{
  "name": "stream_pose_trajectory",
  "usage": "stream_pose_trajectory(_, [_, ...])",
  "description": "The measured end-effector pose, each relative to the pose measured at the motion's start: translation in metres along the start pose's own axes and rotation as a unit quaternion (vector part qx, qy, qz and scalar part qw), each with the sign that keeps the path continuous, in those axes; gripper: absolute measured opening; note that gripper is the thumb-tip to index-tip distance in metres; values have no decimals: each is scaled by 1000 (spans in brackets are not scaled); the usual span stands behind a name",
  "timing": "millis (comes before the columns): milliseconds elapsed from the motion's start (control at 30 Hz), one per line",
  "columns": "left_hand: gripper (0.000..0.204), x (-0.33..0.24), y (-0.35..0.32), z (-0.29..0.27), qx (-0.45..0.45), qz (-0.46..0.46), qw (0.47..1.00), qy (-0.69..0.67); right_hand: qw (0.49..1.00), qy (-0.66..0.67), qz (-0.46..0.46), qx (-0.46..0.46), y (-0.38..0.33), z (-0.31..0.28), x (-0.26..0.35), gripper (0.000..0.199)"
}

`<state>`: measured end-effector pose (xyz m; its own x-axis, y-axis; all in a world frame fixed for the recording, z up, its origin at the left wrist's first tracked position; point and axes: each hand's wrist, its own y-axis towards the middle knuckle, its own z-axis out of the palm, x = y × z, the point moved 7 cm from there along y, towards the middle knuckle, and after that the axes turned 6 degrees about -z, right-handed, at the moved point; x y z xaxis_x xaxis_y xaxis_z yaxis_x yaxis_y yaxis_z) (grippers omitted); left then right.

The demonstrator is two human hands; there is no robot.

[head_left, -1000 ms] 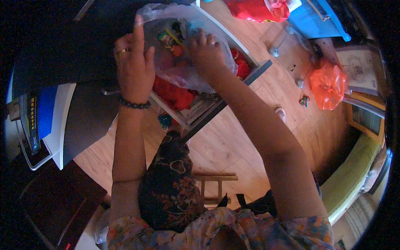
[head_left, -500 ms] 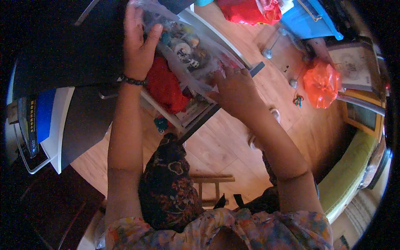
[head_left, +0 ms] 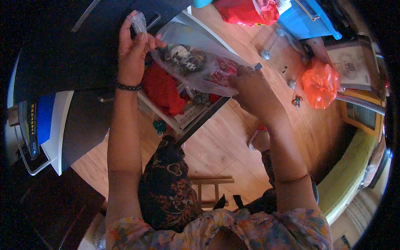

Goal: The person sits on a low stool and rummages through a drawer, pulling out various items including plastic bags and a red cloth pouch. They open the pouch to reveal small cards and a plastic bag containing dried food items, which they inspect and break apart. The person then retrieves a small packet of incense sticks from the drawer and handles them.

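Note:
A clear plastic bag (head_left: 204,68) with small mixed items inside stretches between my two hands over an open drawer (head_left: 182,129). My left hand (head_left: 134,52) is closed on the bag's gathered end, a bunch of it sticking up past the thumb. At the other end, my right hand (head_left: 255,89) grips the bag's corner, its fingertips partly hidden. Pale round and dark pieces show through the plastic, too blurred to name. In the drawer under the bag lie a red cloth-like bundle (head_left: 162,89) and some flat papers or boxes.
On the wooden floor to the right are an orange plastic bag (head_left: 321,85) and a small bunch of coloured items (head_left: 297,101). A red bag (head_left: 246,12) and blue container (head_left: 308,21) stand far right. Left is a dark cabinet (head_left: 83,125); a wooden stool (head_left: 212,181) is below.
My right hand has moved right and slightly down, pulling the bag out taut. My left hand has closed round the bag's end, which is now bunched up.

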<state>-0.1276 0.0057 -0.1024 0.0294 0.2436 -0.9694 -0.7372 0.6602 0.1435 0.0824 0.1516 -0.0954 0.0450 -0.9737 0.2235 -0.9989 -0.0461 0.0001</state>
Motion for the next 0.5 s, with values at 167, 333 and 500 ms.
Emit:
stream_pose_trajectory(167, [58,5,-8,-8,2,-33,999,-37,993,113,3,30,1,-41,12,18])
stream_pose_trajectory(333, [73,-3,-11,4,70,-51,996,31,966,198,-6,-167,3,-95,16,24])
stream_pose_trajectory(500, [72,-4,-18,35,142,-172,972,77,917,275,-140,-252,47,-92,85,27])
